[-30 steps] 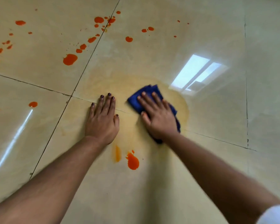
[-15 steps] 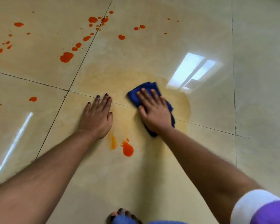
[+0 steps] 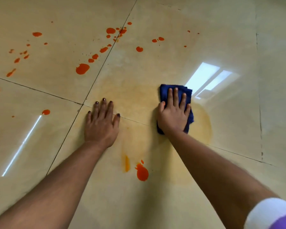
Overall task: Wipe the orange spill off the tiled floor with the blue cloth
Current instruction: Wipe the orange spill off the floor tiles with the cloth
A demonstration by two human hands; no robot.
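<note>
right hand [image 3: 172, 119] lies flat on the blue cloth [image 3: 186, 93], fingers straight and slightly spread, palm pressing the folded cloth against the tiled floor [image 3: 221, 38]. its grip is apart, nothing curled round the cloth; thumb sits at the cloth's left edge. cloth edges show beyond the fingertips at the top and along the hand's right side, with a small corner below the heel of the palm.

left hand [image 3: 101, 124] is planted flat on the bare floor, well left of the cloth, fingers straight and together, holding nothing. its fingertips reach the grout joint [image 3: 40, 90] where four tiles meet. dark polish on the nails.

cloth sits inside a pale orange smear [image 3: 135, 95], a thin film spread across the tile around both hands, with a darker curved rim [image 3: 209, 128] just right of the cloth. whether that film is wet or dry is hard to tell under the glare.

thick orange spill remains: one blob [image 3: 142, 172] near the body between the forearms, with a faint streak [image 3: 126, 163] just left of it; a large drop [image 3: 82, 68] beyond the left hand; scattered smaller drops [image 3: 111, 30] up along the grout line and out to the far left.

window reflection [image 3: 206, 80] glows on the tile just right of the cloth. white and purple sleeve [image 3: 271, 215] at lower right corner.
</note>
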